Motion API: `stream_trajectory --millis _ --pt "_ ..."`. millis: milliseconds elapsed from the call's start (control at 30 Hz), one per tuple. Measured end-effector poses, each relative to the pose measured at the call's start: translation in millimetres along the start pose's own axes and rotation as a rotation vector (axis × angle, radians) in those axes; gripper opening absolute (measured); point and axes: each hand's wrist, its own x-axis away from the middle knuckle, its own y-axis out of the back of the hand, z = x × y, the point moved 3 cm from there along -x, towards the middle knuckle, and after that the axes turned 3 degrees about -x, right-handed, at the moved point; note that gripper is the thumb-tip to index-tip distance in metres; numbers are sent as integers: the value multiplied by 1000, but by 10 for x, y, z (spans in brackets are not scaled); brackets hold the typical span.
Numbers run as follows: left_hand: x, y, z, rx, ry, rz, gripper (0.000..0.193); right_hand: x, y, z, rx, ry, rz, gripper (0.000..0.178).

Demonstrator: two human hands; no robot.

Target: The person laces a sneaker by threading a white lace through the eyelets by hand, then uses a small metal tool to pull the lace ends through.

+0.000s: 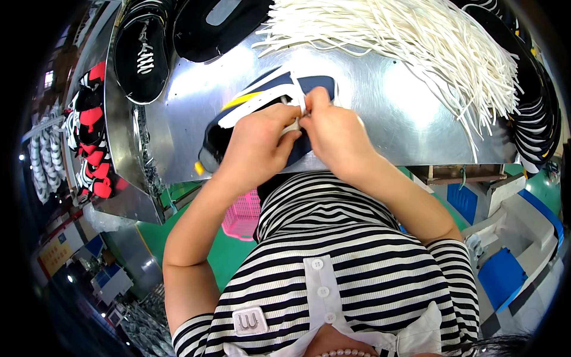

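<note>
A flat navy shoe upper (320, 84) with white strips and a yellow stripe lies slanted on the metal table in front of me. A white shoelace (295, 85) runs over its far end down to my fingertips. My right hand (338, 132) is closed, thumb and forefinger pinching the shoelace. Beside it, my left hand (260, 138) is closed on the upper near its lace opening, its fingertips almost meeting the right ones. The fingers hide most of the lace opening and the exact point where the lace enters.
A big heap of white shoelaces (392, 47) covers the table's far right. Black uppers (141, 59) lie at the far left, one laced; more are stacked at the right edge (538, 128). Red-and-black pieces (92, 137) hang left. A pink basket (241, 217) stands below.
</note>
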Motion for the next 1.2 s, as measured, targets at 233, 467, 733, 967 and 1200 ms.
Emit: stream_trajectory --millis 233,467,733,967,1200 --pt "252 43 -87 -274 -118 -45 30 356 311 -53 -242 18 125 32" --pt "470 48 -131 -407 -481 -308 31 59 978 -437 -858 -195 -149 29" --pt "263 288 285 752 645 437 55 -23 441 -187 -525 -38 -169 54" --pt "74 102 445 834 605 321 24 34 505 -37 -133 -115 -129 57" --pt "103 105 471 538 216 -177 16 -5 526 -225 -544 -317 27 47"
